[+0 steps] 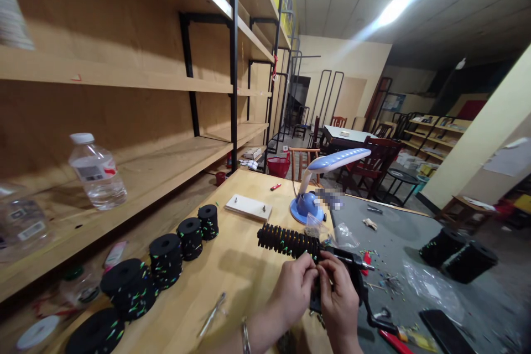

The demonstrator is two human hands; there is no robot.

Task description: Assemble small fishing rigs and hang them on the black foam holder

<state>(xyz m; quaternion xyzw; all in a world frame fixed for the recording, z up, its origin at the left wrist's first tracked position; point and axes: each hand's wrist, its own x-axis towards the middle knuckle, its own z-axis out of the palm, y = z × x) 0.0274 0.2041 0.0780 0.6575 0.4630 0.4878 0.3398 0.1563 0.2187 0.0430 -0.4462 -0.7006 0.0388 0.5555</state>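
My left hand (292, 290) and my right hand (338, 296) meet low in the middle, fingers pinched together on the near end of a row of black foam discs (286, 240) threaded on a rod. The rod sits in a dark metal stand (354, 274) right behind my right hand. The stack of discs points away to the left over the wooden table (232, 282). What exactly the fingertips pinch is hidden.
Several stacks of black foam discs (166, 257) line the table's left side under wooden shelves with water bottles (97, 171). A blue desk lamp (319, 188), a small wooden board (248, 206), a grey mat (398, 243) with scraps, a phone (446, 332) and further black stacks (458, 254) lie right.
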